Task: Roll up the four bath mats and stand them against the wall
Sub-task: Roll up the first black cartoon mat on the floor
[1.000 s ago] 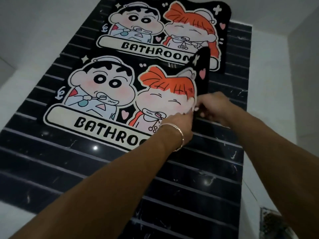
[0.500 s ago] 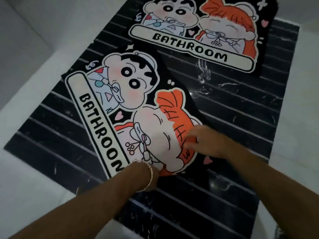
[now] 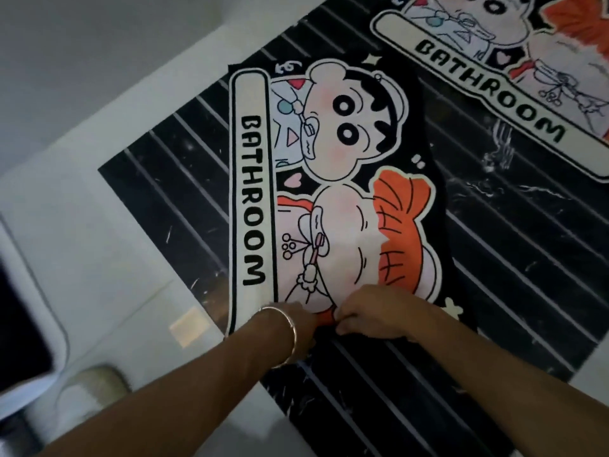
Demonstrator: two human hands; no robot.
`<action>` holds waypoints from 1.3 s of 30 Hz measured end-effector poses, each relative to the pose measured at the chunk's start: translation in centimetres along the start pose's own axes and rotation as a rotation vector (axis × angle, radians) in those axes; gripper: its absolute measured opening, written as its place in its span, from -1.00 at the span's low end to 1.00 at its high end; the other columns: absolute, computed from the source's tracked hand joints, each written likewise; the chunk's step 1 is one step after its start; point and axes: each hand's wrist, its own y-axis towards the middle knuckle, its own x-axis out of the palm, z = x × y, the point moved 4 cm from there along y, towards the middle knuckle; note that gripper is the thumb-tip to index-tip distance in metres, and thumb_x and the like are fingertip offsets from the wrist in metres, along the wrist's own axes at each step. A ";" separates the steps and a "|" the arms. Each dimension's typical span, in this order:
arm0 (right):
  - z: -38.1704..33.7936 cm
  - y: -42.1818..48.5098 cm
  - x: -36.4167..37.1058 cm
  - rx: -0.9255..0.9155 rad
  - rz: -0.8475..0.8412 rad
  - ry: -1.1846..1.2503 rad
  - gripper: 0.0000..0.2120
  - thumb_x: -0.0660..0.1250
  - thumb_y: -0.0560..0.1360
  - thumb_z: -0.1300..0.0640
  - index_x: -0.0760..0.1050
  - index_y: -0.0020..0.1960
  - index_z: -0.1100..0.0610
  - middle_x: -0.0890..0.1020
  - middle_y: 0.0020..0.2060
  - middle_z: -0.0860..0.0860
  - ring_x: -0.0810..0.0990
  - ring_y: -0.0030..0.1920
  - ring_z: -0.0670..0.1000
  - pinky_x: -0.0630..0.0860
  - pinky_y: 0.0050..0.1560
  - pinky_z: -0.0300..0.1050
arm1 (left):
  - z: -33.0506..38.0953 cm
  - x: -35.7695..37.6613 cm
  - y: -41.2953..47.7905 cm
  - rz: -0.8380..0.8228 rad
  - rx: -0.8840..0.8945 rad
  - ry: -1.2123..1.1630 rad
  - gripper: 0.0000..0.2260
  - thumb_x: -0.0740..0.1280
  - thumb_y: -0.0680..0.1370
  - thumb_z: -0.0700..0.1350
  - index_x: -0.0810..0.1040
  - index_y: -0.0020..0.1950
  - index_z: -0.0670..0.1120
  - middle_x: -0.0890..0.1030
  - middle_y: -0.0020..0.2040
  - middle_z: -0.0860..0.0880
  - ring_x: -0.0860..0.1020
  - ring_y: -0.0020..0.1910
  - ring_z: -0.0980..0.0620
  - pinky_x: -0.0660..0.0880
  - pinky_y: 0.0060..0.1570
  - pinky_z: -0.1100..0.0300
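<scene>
Now — mats: two | near mat (image 3: 346, 206) gripped: left hand (image 3: 296, 319), right hand (image 3: 372, 315) | far mat (image 3: 494, 90)

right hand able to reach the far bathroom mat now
Probably, once freed: the right hand pinches the near black cartoon bath mat; only striped floor lies before the far matching mat.

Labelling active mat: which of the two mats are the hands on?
The nearer mat: left hand and right hand at its near edge; far mat, top right, untouched.

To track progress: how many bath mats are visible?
2. Near mat at centre, left hand and right hand on its edge; far mat upper right, cropped. Others possibly unseen.
</scene>
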 end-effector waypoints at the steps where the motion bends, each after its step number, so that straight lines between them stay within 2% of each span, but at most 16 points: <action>1: 0.0 0.1 0.0 0.015 0.022 -0.002 -0.67 0.19 0.59 -0.06 0.53 0.22 0.10 0.56 0.16 0.07 0.50 0.13 0.06 0.36 -0.06 -0.14 | 0.9 -1.4 -0.5 0.090 0.031 -0.062 -0.72 0.15 0.62 -0.05 0.40 0.30 -0.10 0.54 0.17 -0.16 0.54 0.11 -0.15 0.44 -0.04 0.09; 3: 0.1 0.2 -0.1 0.046 0.074 -0.007 -0.70 0.15 0.62 -0.02 0.50 0.22 0.10 0.55 0.17 0.10 0.50 0.14 0.10 0.33 -0.10 -0.13 | 1.7 -2.7 -0.8 0.207 0.034 -0.107 -0.74 0.14 0.62 -0.06 0.39 0.28 -0.11 0.53 0.17 -0.16 0.53 0.13 -0.16 0.44 0.00 0.07; 6: 0.9 -0.2 0.3 0.078 0.109 0.045 -0.72 0.11 0.62 -0.02 0.47 0.20 0.07 0.56 0.11 0.15 0.52 0.04 0.12 0.35 -0.15 -0.11 | 1.1 -1.8 0.2 0.266 -0.001 -0.148 -0.76 0.14 0.61 -0.06 0.37 0.26 -0.09 0.54 0.17 -0.12 0.53 0.12 -0.14 0.44 -0.02 0.07; 10: 2.5 -1.3 0.7 0.076 0.194 0.076 -0.78 0.13 0.61 -0.03 0.47 0.14 0.03 0.58 0.05 0.10 0.52 -0.03 0.09 0.45 -0.08 -0.07 | 0.6 -1.4 -0.1 0.367 0.020 -0.174 -0.80 0.12 0.60 -0.04 0.34 0.20 -0.05 0.54 0.14 -0.03 0.54 0.06 -0.09 0.43 -0.11 0.10; 12: 2.7 -1.5 0.7 0.077 0.337 -0.003 -0.76 0.12 0.62 0.01 0.46 0.19 0.04 0.59 0.07 0.08 0.55 0.00 0.10 0.45 -0.11 -0.08 | 0.5 -0.8 -0.5 0.472 0.048 -0.083 -0.68 0.18 0.56 -0.05 0.32 0.30 -0.04 0.51 0.17 -0.02 0.53 0.09 -0.05 0.49 -0.03 0.06; 14: 2.5 -1.3 0.8 0.055 0.460 -0.140 -0.77 0.10 0.63 0.05 0.44 0.21 0.05 0.60 0.05 0.07 0.57 -0.03 0.11 0.48 -0.15 -0.05 | 0.8 -0.1 -0.9 0.684 0.096 0.073 -0.56 0.28 0.45 -0.05 0.39 0.32 -0.09 0.56 0.07 -0.06 0.58 -0.02 -0.06 0.55 -0.12 0.03; 16: 2.2 -0.8 0.8 0.015 0.507 -0.217 -0.79 0.08 0.63 0.04 0.42 0.17 0.05 0.60 0.01 0.07 0.58 -0.07 0.13 0.48 -0.19 -0.03 | 1.2 0.9 -1.0 0.788 0.087 0.203 -0.50 0.30 0.42 0.08 0.47 0.28 -0.14 0.60 0.00 -0.09 0.58 -0.11 -0.07 0.53 -0.18 0.02; 18: 2.4 -0.6 0.7 -0.016 0.477 -0.206 -0.80 0.06 0.63 0.02 0.40 0.15 0.05 0.60 0.00 0.06 0.56 -0.09 0.10 0.40 -0.24 -0.07 | 1.3 1.6 -0.8 0.785 0.057 0.250 -0.40 0.36 0.36 0.19 0.52 0.26 -0.17 0.59 0.00 -0.12 0.56 -0.09 -0.09 0.51 -0.15 -0.02; 20: 2.7 -0.5 0.8 -0.036 0.477 -0.191 -0.82 0.08 0.63 0.00 0.37 0.14 0.04 0.59 -0.01 0.03 0.54 -0.12 0.08 0.39 -0.24 -0.07 | 1.8 1.3 -0.8 0.785 0.038 0.241 -0.44 0.41 0.31 0.10 0.55 0.22 -0.18 0.58 -0.03 -0.13 0.55 -0.11 -0.12 0.51 -0.14 -0.05; 23: 3.1 -0.7 0.9 -0.081 0.645 -0.371 -0.83 0.18 0.57 0.00 0.47 0.07 0.03 0.55 -0.09 0.00 0.54 -0.12 0.08 0.40 -0.17 -0.05 | 2.4 0.5 -0.6 0.807 0.031 0.222 -0.56 0.32 0.29 -0.06 0.59 0.14 -0.14 0.57 -0.13 -0.07 0.54 -0.17 -0.09 0.50 -0.16 -0.01; 27: 3.0 -1.5 0.8 -0.095 0.830 -0.423 -0.61 0.13 0.48 -0.21 0.58 -0.11 0.04 0.58 -0.18 -0.02 0.55 -0.14 0.07 0.48 -0.12 -0.02 | 1.5 0.1 0.1 0.769 -0.024 0.019 -0.40 0.53 0.07 -0.07 0.62 0.10 -0.12 0.64 -0.20 0.00 0.61 -0.21 -0.06 0.54 -0.11 0.03; 30: 3.3 -1.7 1.4 -0.128 0.756 -0.420 -0.47 0.17 0.35 -0.36 0.62 -0.05 0.06 0.62 -0.15 -0.04 0.57 -0.12 0.04 0.53 -0.09 -0.04 | 1.4 0.0 0.1 0.666 0.000 -0.198 -0.51 0.44 0.33 -0.13 0.48 0.25 -0.11 0.61 0.05 -0.05 0.57 0.06 -0.08 0.41 0.21 0.01; 32: 3.7 -1.5 2.0 -0.142 0.702 -0.437 -0.60 0.39 0.32 -0.24 0.60 -0.06 0.07 0.61 -0.20 -0.03 0.59 -0.18 0.05 0.51 -0.15 -0.05 | 1.2 0.5 0.4 0.635 0.022 -0.246 -0.60 0.29 0.48 -0.18 0.38 0.32 -0.08 0.48 0.22 -0.05 0.45 0.20 -0.06 0.35 0.25 0.09; 34: 3.7 -1.3 2.3 -0.145 0.736 -0.437 -0.74 0.55 0.25 -0.03 0.58 -0.20 0.08 0.56 -0.35 -0.02 0.57 -0.34 0.05 0.45 -0.29 -0.12 | 1.1 0.7 0.1 0.617 0.032 -0.221 -0.60 0.32 0.44 -0.18 0.43 0.29 -0.08 0.49 0.17 -0.06 0.48 0.13 -0.09 0.45 0.14 0.07; 37: 2.9 -1.2 2.2 -0.119 0.847 -0.368 -0.67 0.63 0.11 0.17 0.45 -0.41 0.12 0.47 -0.51 0.01 0.47 -0.53 0.04 0.25 -0.47 -0.19 | 1.0 0.5 -0.1 0.676 -0.021 -0.084 -0.59 0.45 0.28 -0.09 0.54 0.12 -0.05 0.60 -0.12 -0.04 0.57 -0.17 -0.08 0.53 -0.17 0.02; 39: 2.4 -1.2 2.2 -0.062 0.932 -0.369 -0.71 0.57 0.20 0.17 0.42 -0.39 0.12 0.47 -0.50 0.03 0.47 -0.50 0.06 0.28 -0.44 -0.16 | 1.3 -0.1 -0.6 0.657 -0.086 -0.069 -0.63 0.31 0.44 -0.06 0.45 0.23 -0.06 0.56 -0.03 -0.04 0.54 -0.09 -0.09 0.46 -0.07 0.01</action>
